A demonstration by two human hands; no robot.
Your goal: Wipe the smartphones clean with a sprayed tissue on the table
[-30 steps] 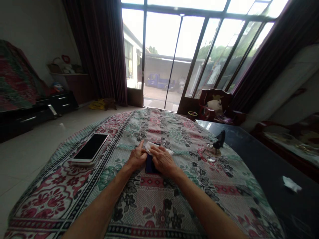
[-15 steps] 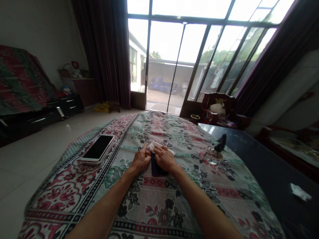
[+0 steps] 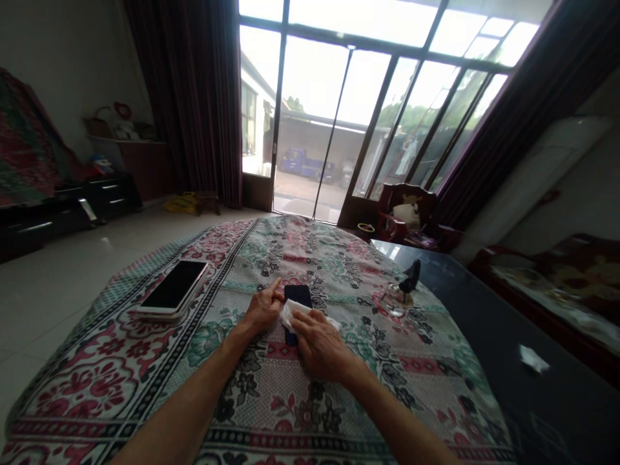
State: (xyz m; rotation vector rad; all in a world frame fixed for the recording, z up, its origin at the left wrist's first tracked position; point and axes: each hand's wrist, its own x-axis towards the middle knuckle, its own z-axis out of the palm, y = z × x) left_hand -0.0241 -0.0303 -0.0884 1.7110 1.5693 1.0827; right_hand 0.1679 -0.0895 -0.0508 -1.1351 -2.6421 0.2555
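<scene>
A thin, dark blue, phone-sized slab (image 3: 297,294) lies flat on the patterned tablecloth (image 3: 290,413) in front of me. My left hand (image 3: 264,307) rests at the slab's left edge, one finger pointing forward and the others curled against the side. Under the fingers of my right hand (image 3: 320,343) is a crumpled white tissue (image 3: 289,312), pressed onto the slab's middle. The slab's upper end shows beyond the tissue; much of its lower part is hidden by the right hand.
To the left lies a large white phone (image 3: 173,287) with a dark screen, on top of something flat. At right stands a clear glass bowl (image 3: 394,300) with a dark object at its rim. Another white tissue (image 3: 533,358) lies on the dark tabletop (image 3: 489,323).
My right hand has drawn the tissue toward me, from the slab's far end to its middle, uncovering the far end. My left hand stays at the left edge. The view has shifted slightly.
</scene>
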